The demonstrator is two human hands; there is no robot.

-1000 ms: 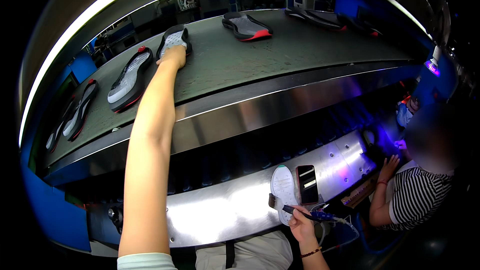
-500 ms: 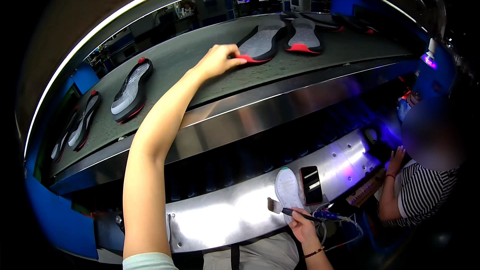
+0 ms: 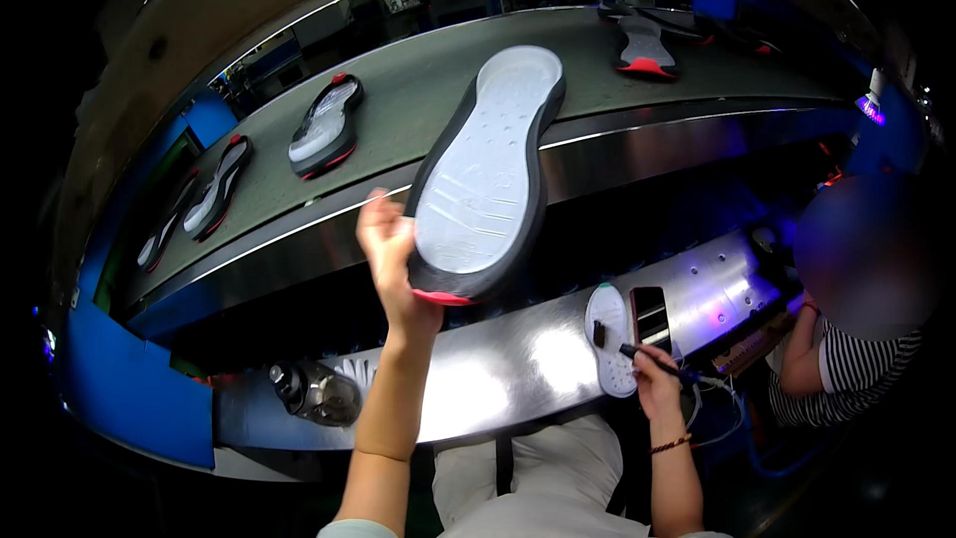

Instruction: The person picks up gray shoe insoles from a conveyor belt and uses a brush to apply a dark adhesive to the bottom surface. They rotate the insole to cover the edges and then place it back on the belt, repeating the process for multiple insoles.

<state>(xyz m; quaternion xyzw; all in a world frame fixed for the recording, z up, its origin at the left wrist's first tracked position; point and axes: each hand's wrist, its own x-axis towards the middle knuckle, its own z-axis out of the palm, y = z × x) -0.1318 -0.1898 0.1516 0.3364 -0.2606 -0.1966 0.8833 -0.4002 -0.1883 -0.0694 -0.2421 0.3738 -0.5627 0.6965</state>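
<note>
My left hand (image 3: 390, 264) is closed on the red-tipped lower end of a shoe sole (image 3: 478, 179). The sole has a dark rim and a pale grey inner face, which is turned up toward me. It is held tilted in the air, in front of the conveyor belt's metal edge. Low on the right, my right hand (image 3: 657, 379) is closed around the dark handle of a brush (image 3: 629, 351). The brush's bristle end is over a white insole-shaped piece (image 3: 617, 377) on the metal shelf; whether it touches cannot be made out.
More soles lie on the conveyor belt (image 3: 418, 90), including a red-tipped sole (image 3: 645, 45) at right and another sole (image 3: 327, 130) at left. The metal shelf (image 3: 478, 399) holds a phone (image 3: 651, 321) and a dark clear bottle (image 3: 324, 394). A person in a striped sleeve (image 3: 861, 369) sits at right.
My left hand has lifted the sole off the belt and drawn it nearer. My right hand still holds the brush, its bristle end now over the white piece. The view has shifted.
</note>
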